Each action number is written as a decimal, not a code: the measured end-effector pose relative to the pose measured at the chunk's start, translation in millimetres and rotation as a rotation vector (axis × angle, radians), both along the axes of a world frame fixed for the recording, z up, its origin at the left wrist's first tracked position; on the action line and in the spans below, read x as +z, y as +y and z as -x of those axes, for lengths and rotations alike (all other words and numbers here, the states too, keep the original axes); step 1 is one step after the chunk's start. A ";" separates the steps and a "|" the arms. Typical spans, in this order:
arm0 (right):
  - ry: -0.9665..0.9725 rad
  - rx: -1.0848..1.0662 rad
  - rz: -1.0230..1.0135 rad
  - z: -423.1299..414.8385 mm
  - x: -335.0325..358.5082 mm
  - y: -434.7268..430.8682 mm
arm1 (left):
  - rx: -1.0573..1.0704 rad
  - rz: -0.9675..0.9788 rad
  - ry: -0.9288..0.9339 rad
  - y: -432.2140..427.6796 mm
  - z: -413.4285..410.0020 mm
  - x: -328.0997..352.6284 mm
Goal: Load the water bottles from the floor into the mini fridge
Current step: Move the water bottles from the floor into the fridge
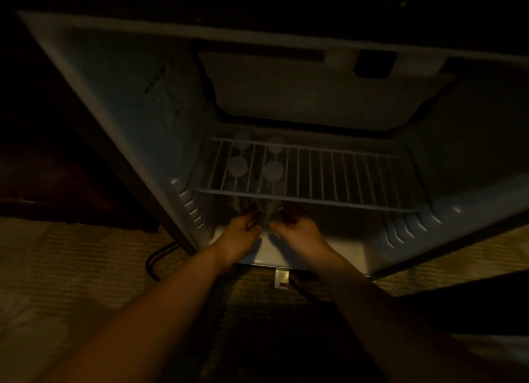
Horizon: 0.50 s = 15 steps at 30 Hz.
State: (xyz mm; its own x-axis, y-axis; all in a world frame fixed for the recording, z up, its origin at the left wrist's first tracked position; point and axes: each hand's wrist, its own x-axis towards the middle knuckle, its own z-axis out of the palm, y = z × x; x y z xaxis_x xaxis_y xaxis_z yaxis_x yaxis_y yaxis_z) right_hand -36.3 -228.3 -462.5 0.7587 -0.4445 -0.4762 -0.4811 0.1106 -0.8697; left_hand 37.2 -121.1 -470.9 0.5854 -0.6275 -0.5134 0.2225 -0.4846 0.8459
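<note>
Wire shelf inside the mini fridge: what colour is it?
White; the wire shelf shows best in the head view.

Just one view here: a wide-angle cam on the person's head, looking forward and down into the open mini fridge (114,96). It's close enough that the fridge fills the upper two thirds of the frame. Carpet floor (71,268) runs along the bottom. Both forearms come in from the lower corners, with the left hand (243,231) and right hand (299,229) meeting on a water bottle (265,211) just below centre.
</note>
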 end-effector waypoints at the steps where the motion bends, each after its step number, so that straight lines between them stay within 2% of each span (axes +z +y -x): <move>1: 0.014 -0.013 -0.002 -0.9 0.1 -0.6 | -0.006 -0.012 -0.011 -1.0 -0.3 -0.7; 5: 0.043 -0.051 -0.025 -1.6 0.5 -3.4 | 0.017 -0.053 -0.024 -2.7 -3.5 -2.6; 15: 0.170 0.208 0.090 21.6 15.7 3.7 | -0.062 -0.190 -0.052 31.3 11.5 22.2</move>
